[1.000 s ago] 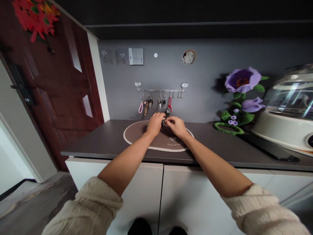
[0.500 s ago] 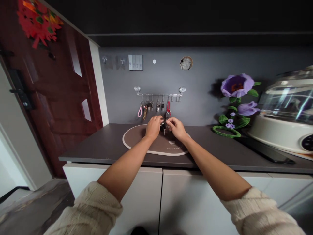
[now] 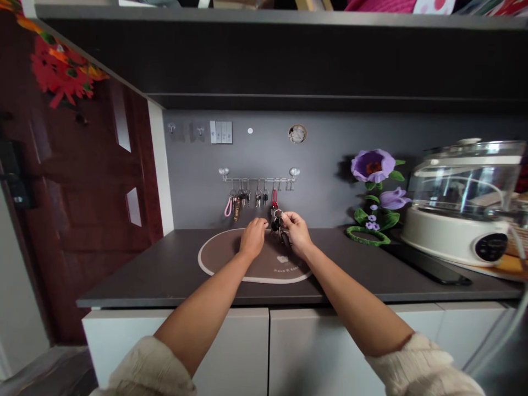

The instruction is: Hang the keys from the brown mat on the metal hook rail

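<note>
hands just apart: keys (image 3: pixel 277 224) pinched in the right hand (image 3: pixel 296 234) at the 12 o'clock edge of the mat (image 3: pixel 223 258), left hand (image 3: pixel 253 237) holding nothing visible. keys probably light, hard, swinging loose; ring (image 3: pixel 278 213) likely the best hold.

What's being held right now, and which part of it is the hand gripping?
The right hand holds a bunch of keys by its top, near the key ring; the left hand appears empty.
</note>
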`<act>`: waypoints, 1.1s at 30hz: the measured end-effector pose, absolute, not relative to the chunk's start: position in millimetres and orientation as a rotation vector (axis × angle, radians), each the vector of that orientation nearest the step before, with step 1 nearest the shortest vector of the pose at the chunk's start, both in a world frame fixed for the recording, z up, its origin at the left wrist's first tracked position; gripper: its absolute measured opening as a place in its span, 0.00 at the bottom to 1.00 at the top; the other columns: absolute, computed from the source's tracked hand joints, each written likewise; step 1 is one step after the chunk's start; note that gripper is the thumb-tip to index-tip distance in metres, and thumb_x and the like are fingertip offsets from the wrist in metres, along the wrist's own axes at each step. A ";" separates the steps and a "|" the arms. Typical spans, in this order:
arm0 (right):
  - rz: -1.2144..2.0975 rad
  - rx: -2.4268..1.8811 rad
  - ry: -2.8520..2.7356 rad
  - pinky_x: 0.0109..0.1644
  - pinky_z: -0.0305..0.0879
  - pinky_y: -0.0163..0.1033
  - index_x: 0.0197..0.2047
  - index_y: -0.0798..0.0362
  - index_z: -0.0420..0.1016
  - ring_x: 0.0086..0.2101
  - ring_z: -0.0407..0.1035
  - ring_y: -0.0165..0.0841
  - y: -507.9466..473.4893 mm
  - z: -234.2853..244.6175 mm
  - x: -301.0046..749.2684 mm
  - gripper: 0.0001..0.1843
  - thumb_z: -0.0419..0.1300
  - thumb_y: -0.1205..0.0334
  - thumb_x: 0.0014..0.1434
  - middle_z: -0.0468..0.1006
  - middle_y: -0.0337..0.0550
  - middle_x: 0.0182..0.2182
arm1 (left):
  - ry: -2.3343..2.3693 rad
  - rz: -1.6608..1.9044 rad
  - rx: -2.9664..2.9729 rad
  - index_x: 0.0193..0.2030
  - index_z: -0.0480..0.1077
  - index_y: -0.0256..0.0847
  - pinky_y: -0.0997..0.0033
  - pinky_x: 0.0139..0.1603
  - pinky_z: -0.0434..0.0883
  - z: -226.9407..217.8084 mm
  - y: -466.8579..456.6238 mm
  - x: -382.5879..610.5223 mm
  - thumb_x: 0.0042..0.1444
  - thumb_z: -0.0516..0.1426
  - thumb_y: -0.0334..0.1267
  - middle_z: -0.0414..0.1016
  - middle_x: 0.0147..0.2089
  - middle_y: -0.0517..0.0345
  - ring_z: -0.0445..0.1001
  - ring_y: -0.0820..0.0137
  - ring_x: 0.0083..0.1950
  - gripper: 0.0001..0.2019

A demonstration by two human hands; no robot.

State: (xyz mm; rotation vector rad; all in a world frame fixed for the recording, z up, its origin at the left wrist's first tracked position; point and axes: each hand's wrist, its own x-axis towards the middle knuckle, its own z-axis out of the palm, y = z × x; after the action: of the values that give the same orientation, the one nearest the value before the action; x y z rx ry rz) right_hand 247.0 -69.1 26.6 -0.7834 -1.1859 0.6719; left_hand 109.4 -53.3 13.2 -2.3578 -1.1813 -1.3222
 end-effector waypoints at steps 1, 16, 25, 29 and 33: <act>0.674 -0.769 -1.169 0.27 0.59 0.32 0.29 0.53 0.66 0.22 0.61 0.25 -69.1 27.1 247.3 0.17 0.59 0.47 0.42 0.68 0.34 0.22 | -1.179 -1.308 -2.365 0.39 0.64 0.39 0.71 0.42 0.61 12.7 -53.1 109.9 0.59 0.41 0.36 0.68 0.37 0.54 0.66 0.70 0.40 0.13; 0.688 -0.769 -1.113 0.27 0.59 0.31 0.28 0.53 0.61 0.22 0.61 0.25 -63.2 65.2 250.8 0.15 0.57 0.50 0.44 0.67 0.34 0.21 | -1.233 -1.255 -2.408 0.36 0.64 0.39 0.71 0.41 0.60 7.5 -50.1 113.0 0.60 0.39 0.35 0.68 0.36 0.54 0.66 0.70 0.40 0.14; 0.660 -0.893 -1.035 0.21 0.59 0.31 0.28 0.53 0.60 0.18 0.61 0.25 -37.6 101.6 260.3 0.06 0.52 0.59 0.52 0.66 0.36 0.19 | -1.278 -1.242 -2.432 0.33 0.64 0.39 0.72 0.40 0.60 6.0 -47.3 114.0 0.60 0.40 0.36 0.68 0.35 0.54 0.67 0.71 0.39 0.14; 0.662 -0.928 -0.981 0.20 0.60 0.31 0.27 0.53 0.60 0.17 0.59 0.24 -22.4 112.5 264.8 0.05 0.51 0.63 0.53 0.66 0.35 0.18 | -1.285 -1.245 -2.438 0.34 0.65 0.39 0.72 0.39 0.60 5.4 -46.0 114.1 0.59 0.40 0.36 0.69 0.35 0.54 0.67 0.71 0.39 0.14; 0.640 -1.000 -0.945 0.18 0.58 0.30 0.25 0.53 0.60 0.16 0.57 0.24 -8.7 119.1 268.0 0.06 0.52 0.64 0.53 0.63 0.34 0.16 | -1.279 -1.270 -2.436 0.33 0.64 0.39 0.72 0.39 0.60 4.3 -44.3 114.3 0.59 0.40 0.36 0.69 0.35 0.55 0.67 0.71 0.39 0.14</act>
State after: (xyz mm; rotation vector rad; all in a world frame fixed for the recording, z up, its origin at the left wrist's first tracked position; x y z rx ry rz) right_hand 268.0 -8.7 119.1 -1.0003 -0.9449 0.6403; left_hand 114.3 -44.3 4.3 -2.4364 -1.2794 -1.2702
